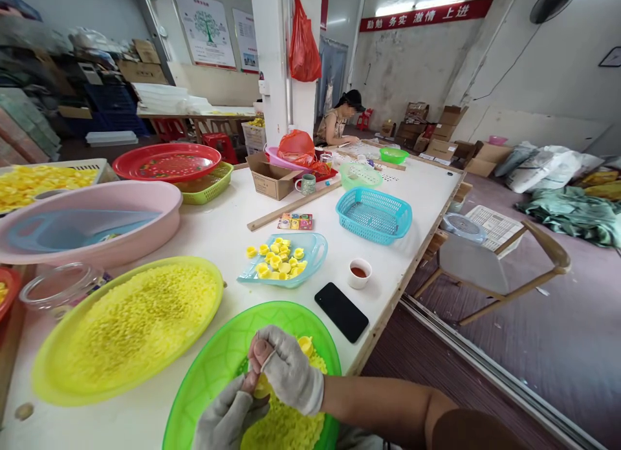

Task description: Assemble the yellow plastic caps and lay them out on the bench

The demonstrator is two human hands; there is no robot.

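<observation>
Both hands wear pale gloves with bare fingertips and meet above a green basin (187, 388). My left hand (230, 414) is closed, its thumb and fingers pinched around a small yellow plastic piece (262, 386), mostly hidden by the fingers. My right hand (291, 370) is also closed, its fingertips pressed together against my left fingertips at that piece. Many small yellow pieces (291, 424) lie in the basin below. A yellow cup-shaped piece (305, 345) rests among them, just beyond my right hand.
A yellow tray (46, 372) heaped with yellow bits lies left. Ahead are a blue scoop tray (315, 256) of yellow cups, a black phone (341, 311), a paper cup (359, 273) and a blue basket (373, 216). Another person (337, 120) sits at the table's far end.
</observation>
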